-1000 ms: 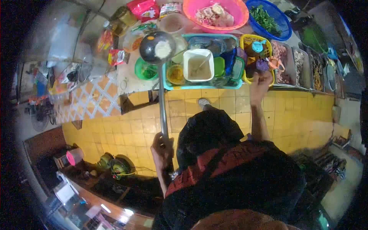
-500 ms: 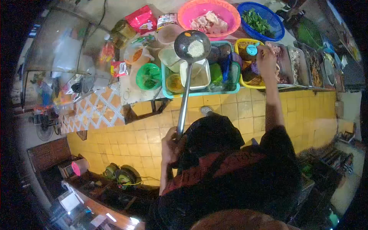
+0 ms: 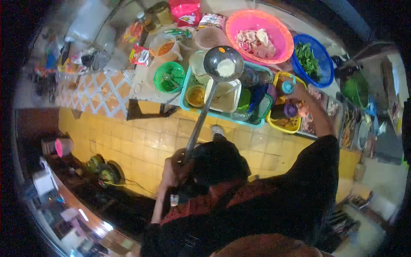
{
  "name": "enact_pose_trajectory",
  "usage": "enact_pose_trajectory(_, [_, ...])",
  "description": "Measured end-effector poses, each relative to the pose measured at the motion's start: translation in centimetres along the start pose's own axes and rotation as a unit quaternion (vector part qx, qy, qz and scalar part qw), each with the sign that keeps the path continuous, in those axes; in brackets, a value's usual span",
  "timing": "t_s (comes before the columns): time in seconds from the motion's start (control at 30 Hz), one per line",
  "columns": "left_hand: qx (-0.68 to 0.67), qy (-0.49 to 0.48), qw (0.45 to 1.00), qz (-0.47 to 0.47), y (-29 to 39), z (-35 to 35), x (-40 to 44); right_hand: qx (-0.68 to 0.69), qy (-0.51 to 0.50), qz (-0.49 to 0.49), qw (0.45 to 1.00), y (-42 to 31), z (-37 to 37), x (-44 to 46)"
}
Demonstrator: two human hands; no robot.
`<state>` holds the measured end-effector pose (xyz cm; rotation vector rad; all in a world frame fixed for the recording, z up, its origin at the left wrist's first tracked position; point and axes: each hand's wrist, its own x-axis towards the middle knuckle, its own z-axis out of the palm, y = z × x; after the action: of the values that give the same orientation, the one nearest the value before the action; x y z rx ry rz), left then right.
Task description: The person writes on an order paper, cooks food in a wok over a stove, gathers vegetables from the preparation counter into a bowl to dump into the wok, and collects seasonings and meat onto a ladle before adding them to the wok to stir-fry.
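Note:
My left hand (image 3: 175, 165) is closed around the long metal handle of a black ladle (image 3: 223, 64). The ladle bowl is over the back edge of a square white container (image 3: 222, 103) and holds white powder and a small orange piece. My right hand (image 3: 298, 93) is over the yellow basket (image 3: 284, 127), its fingers drawn together beside a light blue lid (image 3: 287, 88). What those fingers grip is too small to make out. A purple item (image 3: 290, 110) and an orange item (image 3: 303, 110) lie near that hand.
A turquoise tray (image 3: 185, 96) surrounds the white container. Left of it is a green bowl (image 3: 169, 77). Behind stand a pink basin (image 3: 280, 32) with pale meat and a blue colander (image 3: 327, 70) with leaves. Metal trays (image 3: 338, 105) with food are at right.
The ladle first swung right over the white container. My right hand has come to the light blue lid from the basket's front edge. The camera view has turned, tilting the table.

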<state>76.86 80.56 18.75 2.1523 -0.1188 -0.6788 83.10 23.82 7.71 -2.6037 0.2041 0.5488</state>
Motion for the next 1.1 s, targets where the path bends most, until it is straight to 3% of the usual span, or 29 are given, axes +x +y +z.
enact_pose_trajectory(0.03, [-0.047, -0.038, 0.994, -0.095, 0.8, -0.1, 0.0, -0.017, -0.009, -0.01, 1.0, 0.8, 0.5, 0.3])
enact_pose_trajectory(0.07, [-0.066, -0.027, 0.992, -0.101, 1.1, 0.1, 0.2, -0.012, 0.041, -0.063, 0.997, 2.2, 2.0, 1.2])
enact_pose_trajectory(0.13, [-0.075, -0.04, 0.996, -0.031, 1.2, 0.3, 0.4, -0.008, 0.082, -0.124, 0.989, 2.7, 2.0, 2.3])
enact_pose_trajectory(0.2, [-0.032, -0.041, 0.998, -0.031, 0.7, 0.7, 0.8, -0.051, 0.121, -0.028, 0.991, 0.1, -0.4, 1.3])
enact_pose_trajectory(0.27, [-0.041, -0.042, 0.998, -0.002, 1.5, 0.6, 0.9, 0.008, 0.113, -0.067, 0.991, -4.3, -3.7, -1.3])
enact_pose_trajectory(0.33, [-0.055, -0.039, 0.998, 0.019, 0.9, 1.6, 1.1, 0.04, 0.273, -0.081, 0.958, -5.9, -5.2, -2.9])
enact_pose_trajectory(0.4, [-0.068, -0.037, 0.996, 0.04, 1.0, 2.1, 1.4, 0.006, 0.294, -0.08, 0.952, -9.3, -7.7, -4.1])
enact_pose_trajectory(0.47, [-0.033, -0.044, 0.995, 0.084, 1.9, 2.2, 1.7, -0.168, 0.315, -0.171, 0.918, -12.0, -9.7, -4.7])
enact_pose_trajectory(0.5, [-0.033, -0.048, 0.995, 0.087, 2.4, 2.3, 1.8, -0.17, 0.316, -0.167, 0.919, -14.2, -10.6, -5.1])
enact_pose_trajectory(0.57, [-0.023, -0.067, 0.996, 0.051, 3.1, 2.5, 1.7, -0.321, 0.215, -0.203, 0.9, -18.3, -11.9, -5.6])
enact_pose_trajectory(0.6, [-0.022, -0.07, 0.996, 0.056, 2.7, 3.0, 1.8, -0.322, 0.218, -0.198, 0.9, -18.8, -12.0, -5.3])
enact_pose_trajectory(0.67, [-0.059, -0.059, 0.992, 0.093, 1.3, 4.2, 2.0, -0.492, 0.241, -0.256, 0.797, -19.9, -12.3, -4.4])
enact_pose_trajectory(0.7, [-0.058, -0.058, 0.992, 0.095, 1.4, 4.2, 1.9, -0.443, 0.204, -0.249, 0.837, -21.8, -13.3, -4.9])
enact_pose_trajectory(0.73, [-0.044, -0.06, 0.993, 0.092, 1.6, 4.2, 1.8, -0.445, 0.205, -0.25, 0.835, -22.3, -14.3, -5.1])
enact_pose_trajectory(0.8, [-0.035, -0.058, 0.994, 0.087, 1.5, 4.2, 1.6, -0.372, 0.38, -0.31, 0.788, -22.9, -16.0, -5.1])
enact_pose_trajectory(0.83, [-0.044, -0.06, 0.992, 0.103, 1.4, 4.1, 1.4, -0.334, 0.407, -0.245, 0.814, -23.6, -16.5, -5.7])
enact_pose_trajectory(0.87, [-0.053, -0.062, 0.99, 0.118, 1.4, 4.0, 1.2, -0.335, 0.405, -0.252, 0.812, -23.8, -15.4, -5.5])
enact_pose_trajectory(0.93, [-0.055, -0.062, 0.99, 0.111, 2.3, 3.3, 0.6, -0.161, 0.499, -0.194, 0.829, -23.2, -11.9, -4.7])
enact_pose_trajectory(0.97, [-0.05, -0.07, 0.991, 0.107, 2.5, 2.9, 0.3, -0.419, 0.272, -0.148, 0.854, -23.1, -11.0, -5.1])
enact_pose_trajectory(1.1, [-0.049, -0.067, 0.989, 0.118, 1.0, 2.8, 0.6, -0.493, 0.22, -0.128, 0.832, -21.9, -8.7, -3.8])
